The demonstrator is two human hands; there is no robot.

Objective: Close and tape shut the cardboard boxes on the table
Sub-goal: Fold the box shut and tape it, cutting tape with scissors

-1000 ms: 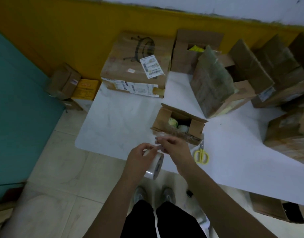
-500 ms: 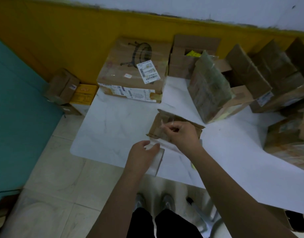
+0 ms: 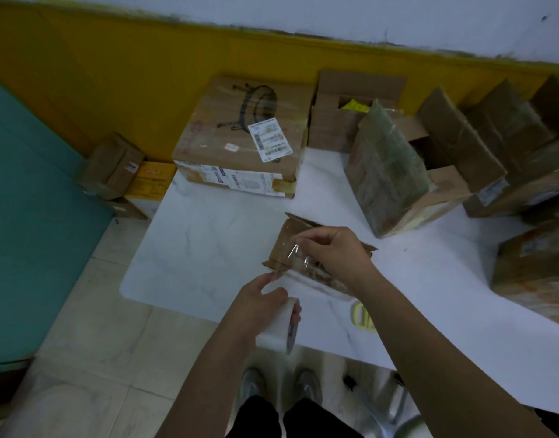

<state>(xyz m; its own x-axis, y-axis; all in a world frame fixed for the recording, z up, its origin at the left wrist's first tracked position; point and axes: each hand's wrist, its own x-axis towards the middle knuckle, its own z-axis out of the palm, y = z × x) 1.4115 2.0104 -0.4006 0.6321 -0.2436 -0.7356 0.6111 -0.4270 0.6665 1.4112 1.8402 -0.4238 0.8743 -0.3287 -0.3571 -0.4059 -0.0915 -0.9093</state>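
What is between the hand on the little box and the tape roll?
A clear strip of tape stretches from the right hand to the tape roll, in the head view.

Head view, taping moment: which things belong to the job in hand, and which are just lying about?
In use:
- small box
- tape roll in left hand
- tape strip pinched by right hand

Lying about:
- yellow scissors
- labelled box
- floor boxes
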